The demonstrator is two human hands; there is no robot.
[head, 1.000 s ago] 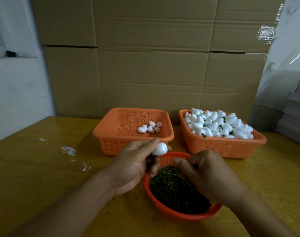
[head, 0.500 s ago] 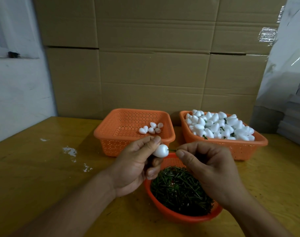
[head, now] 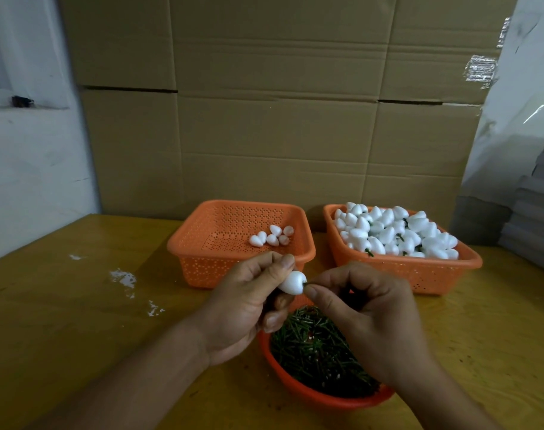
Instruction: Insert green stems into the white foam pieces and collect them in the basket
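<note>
Two forearms enter from the bottom edge, cut off below the elbows. Nearest, at about 6 o'clock, a round orange bowl [head: 298, 387] sits on the wooden tabletop [head: 78, 321], heaped with green stems [head: 314, 352]; the right hand [head: 369, 318] hides its right part. Just above the bowl, the left hand [head: 249, 305] has its grip clamped on a white foam piece [head: 292, 282], thumb on top and curled fingers beneath. The right hand's grip is pinched together at the foam's blunt end, where a short dark sliver [head: 304, 283] shows, probably a green stem going in, though it is too small to be sure. White flecks [head: 123, 277] mark the tabletop at 9 o'clock.

Farther back at 12 o'clock, a perforated orange basket [head: 208, 243] holds a few white foam pieces [head: 272, 237] in its far right corner. At 1 o'clock a second orange basket [head: 419, 271] is piled with foam pieces [head: 394, 232], green stem ends poking out between some. Behind stand stacked cardboard boxes [head: 276, 119], with no writing readable on them; a strip of clear tape [head: 481, 69] glints at 2 o'clock. Grey stacked sheets [head: 534, 212] are cut off by the right edge.
</note>
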